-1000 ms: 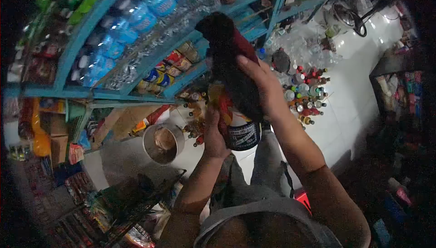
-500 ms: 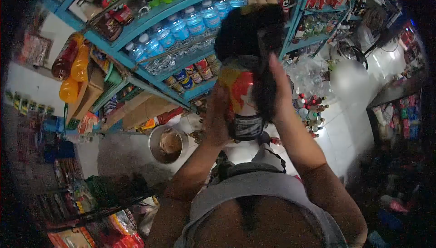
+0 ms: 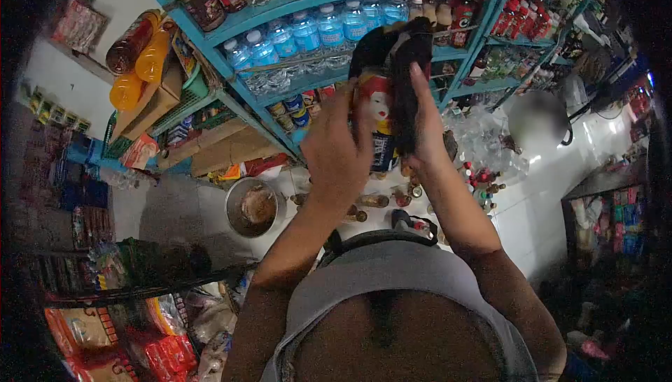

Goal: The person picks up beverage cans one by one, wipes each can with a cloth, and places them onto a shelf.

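Note:
Held up in front of me is a dark bottle or jar whose label carries a printed red-haired figure. My left hand is curved against its left side, fingers bent around it. On the other side, my right hand grips a black cloth and presses it along the right edge. Black material also covers the upper end of the container, so its top is hidden. The fingertips behind it do not show.
Blue shelves hold water bottles, soft drinks and cans. Orange juice bottles stand on a carton at left. On the floor are a metal pot, several small bottles and clear plastic bottles.
The container has turned, so its printed figure now shows more fully. My left hand has moved up along its side. The cloth has shifted on the right, and the view has swung slightly.

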Action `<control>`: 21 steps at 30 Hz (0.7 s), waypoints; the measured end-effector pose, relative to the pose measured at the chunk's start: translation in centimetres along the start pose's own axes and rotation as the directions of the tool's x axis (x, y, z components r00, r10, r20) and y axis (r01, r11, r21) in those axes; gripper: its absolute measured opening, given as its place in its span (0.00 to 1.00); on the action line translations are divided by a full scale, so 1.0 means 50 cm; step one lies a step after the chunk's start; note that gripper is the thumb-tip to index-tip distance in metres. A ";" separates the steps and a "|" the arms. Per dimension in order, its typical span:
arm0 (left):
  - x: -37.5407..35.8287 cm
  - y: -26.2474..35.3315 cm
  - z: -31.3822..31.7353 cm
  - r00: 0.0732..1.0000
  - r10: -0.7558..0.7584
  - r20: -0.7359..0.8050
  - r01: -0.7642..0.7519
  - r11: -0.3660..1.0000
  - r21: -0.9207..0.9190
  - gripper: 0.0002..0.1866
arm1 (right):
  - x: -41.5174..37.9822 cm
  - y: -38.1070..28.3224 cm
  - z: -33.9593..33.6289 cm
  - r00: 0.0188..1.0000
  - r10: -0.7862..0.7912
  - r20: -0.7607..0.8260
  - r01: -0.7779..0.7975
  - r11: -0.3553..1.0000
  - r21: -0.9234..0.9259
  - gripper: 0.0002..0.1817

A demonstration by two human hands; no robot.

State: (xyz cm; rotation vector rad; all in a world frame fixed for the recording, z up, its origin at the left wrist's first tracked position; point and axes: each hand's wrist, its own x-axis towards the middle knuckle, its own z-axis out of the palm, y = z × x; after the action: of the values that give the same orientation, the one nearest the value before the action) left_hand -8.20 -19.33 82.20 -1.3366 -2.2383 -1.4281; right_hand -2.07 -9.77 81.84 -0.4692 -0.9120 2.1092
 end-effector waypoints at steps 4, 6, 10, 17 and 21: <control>-0.037 0.017 0.021 0.992 0.124 -0.026 -0.125 0.992 -0.029 0.44 | 0.005 -0.003 0.021 0.989 -0.132 0.071 0.141 0.982 -0.124 0.24; -0.035 0.013 0.020 0.996 0.085 -0.017 -0.086 0.993 -0.082 0.50 | -0.007 -0.010 0.037 0.996 -0.048 0.073 0.059 0.985 -0.162 0.22; -0.035 -0.012 0.037 0.995 0.041 -0.095 -0.066 0.961 -0.267 0.57 | 0.019 -0.007 0.020 0.981 -0.034 0.189 0.060 0.990 -0.130 0.19; -0.041 -0.020 0.024 0.994 0.041 -0.101 -0.086 0.861 -0.500 0.53 | -0.003 -0.032 0.045 0.979 -0.005 0.204 0.053 0.972 -0.229 0.18; -0.034 -0.022 0.018 0.997 0.030 -0.067 -0.058 0.877 -0.476 0.53 | -0.017 -0.038 0.051 0.982 0.067 0.179 -0.028 0.978 -0.209 0.20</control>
State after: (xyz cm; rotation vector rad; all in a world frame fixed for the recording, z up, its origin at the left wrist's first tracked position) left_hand -7.76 -19.78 80.11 -1.4359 -1.8679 -2.0670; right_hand -2.04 -10.76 84.96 -0.4069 -1.2456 2.1380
